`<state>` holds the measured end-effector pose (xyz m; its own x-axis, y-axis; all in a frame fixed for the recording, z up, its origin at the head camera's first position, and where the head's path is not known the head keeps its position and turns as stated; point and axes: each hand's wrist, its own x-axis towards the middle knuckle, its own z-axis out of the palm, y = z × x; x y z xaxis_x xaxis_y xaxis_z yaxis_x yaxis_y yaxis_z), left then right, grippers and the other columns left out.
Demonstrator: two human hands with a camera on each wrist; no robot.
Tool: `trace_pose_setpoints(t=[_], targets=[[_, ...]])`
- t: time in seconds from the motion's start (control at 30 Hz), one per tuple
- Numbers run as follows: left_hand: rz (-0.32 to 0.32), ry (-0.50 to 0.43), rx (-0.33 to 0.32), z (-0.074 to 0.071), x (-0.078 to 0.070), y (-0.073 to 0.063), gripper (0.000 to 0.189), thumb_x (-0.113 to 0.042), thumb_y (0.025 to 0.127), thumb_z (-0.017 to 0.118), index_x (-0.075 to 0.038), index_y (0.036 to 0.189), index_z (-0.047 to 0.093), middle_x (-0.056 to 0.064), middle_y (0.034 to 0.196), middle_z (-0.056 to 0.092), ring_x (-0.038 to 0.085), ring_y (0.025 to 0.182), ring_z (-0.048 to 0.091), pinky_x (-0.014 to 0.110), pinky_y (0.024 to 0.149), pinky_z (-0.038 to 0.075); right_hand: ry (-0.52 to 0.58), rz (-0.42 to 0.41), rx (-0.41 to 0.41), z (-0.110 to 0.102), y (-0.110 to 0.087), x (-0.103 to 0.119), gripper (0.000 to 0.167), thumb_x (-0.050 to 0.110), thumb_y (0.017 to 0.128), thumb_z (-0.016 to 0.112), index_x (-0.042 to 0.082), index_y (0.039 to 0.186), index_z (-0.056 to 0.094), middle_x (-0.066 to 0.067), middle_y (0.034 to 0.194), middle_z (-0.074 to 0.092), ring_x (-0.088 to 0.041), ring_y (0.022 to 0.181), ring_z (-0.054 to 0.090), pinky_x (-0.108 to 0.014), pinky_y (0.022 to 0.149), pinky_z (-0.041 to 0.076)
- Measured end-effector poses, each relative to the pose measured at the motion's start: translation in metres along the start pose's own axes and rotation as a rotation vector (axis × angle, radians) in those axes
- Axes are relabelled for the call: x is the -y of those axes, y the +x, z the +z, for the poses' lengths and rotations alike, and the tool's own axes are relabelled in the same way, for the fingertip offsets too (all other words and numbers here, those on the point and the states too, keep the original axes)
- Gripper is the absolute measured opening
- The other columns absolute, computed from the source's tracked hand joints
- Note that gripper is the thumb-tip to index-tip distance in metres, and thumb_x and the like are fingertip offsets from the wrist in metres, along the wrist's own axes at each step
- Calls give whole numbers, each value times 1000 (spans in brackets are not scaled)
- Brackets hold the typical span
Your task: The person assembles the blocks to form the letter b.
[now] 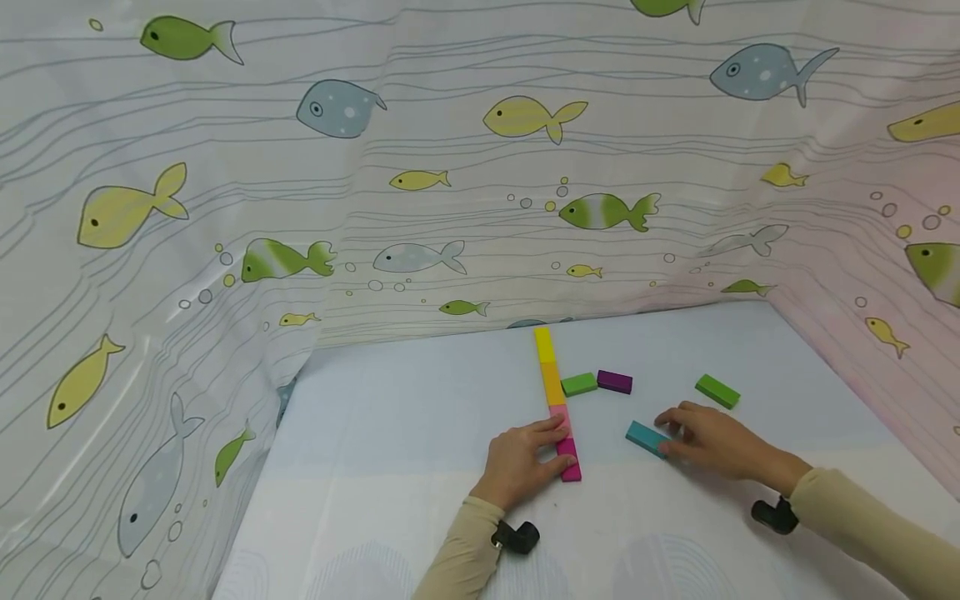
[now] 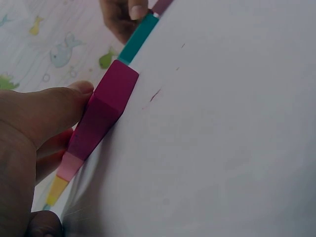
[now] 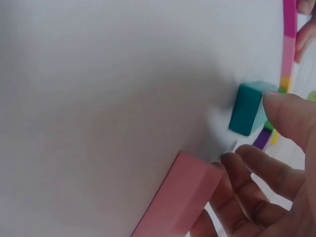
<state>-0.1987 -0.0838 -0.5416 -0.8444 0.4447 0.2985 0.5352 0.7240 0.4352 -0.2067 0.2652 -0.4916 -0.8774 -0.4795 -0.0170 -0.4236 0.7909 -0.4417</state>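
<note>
- The right hand's point(image 1: 712, 442) thumb touches the teal block point(image 1: 645, 437) at its end toward the table's point(image 1: 390, 408) right edge; its bent fingers stand parted, apart from that block in the right wrist view.
- A rose block point(image 3: 173, 200) shows by the same hand's lower fingers, cut off there and covered by the hand in the head view; I cannot tell whether those fingers grip it.
- The left hand point(image 1: 517, 462) is relaxed, gripping nothing: thumb against the side of the magenta block point(image 2: 106, 101), fingers reaching the pink block point(image 2: 70, 167) and partly covering it in the head view.
- These two form the near end of a row that continues through an orange block point(image 1: 552, 383) to a yellow block point(image 1: 543, 343) close to the table's far edge.
- A light green block point(image 1: 579, 384) sits just right of the orange one, then a purple block point(image 1: 615, 382); a green block point(image 1: 717, 391) lies nearer the right edge.
- Both beige sleeves point(image 1: 461, 550) are cut off by the frame, as is the table's near edge.
</note>
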Motion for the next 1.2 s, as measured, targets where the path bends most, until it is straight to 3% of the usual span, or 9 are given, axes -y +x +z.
trace_pose_setpoints(t=[0.3,0.5,0.8,1.2], targets=[[-10,-26,2,-1,-1,0,46,-45,93,80,-27,135,75,-14,143,69,16,126,71,30,89,60,-2,9,9,6,5,10,42,35,93,81,9,125,73,14,94,65,2,82,56,-23,72,53],[-11,-22,1,0,-1,0,46,-46,93,80,-27,135,75,-15,143,68,17,125,72,29,87,60,-60,51,-1,8,7,11,43,40,92,82,12,123,74,13,90,67,0,77,54,-24,68,50],[-14,-17,5,-1,-1,1,47,-46,93,80,-27,135,75,-15,143,68,16,125,72,28,87,60,-121,61,-30,4,8,5,33,45,90,82,15,100,76,15,79,66,0,70,54,-24,63,49],[-6,2,2,0,-1,0,47,-47,93,80,-27,135,75,-15,144,68,17,124,72,29,88,60,-132,62,-25,3,9,6,30,40,85,88,13,91,76,13,77,69,0,69,56,-24,62,51]])
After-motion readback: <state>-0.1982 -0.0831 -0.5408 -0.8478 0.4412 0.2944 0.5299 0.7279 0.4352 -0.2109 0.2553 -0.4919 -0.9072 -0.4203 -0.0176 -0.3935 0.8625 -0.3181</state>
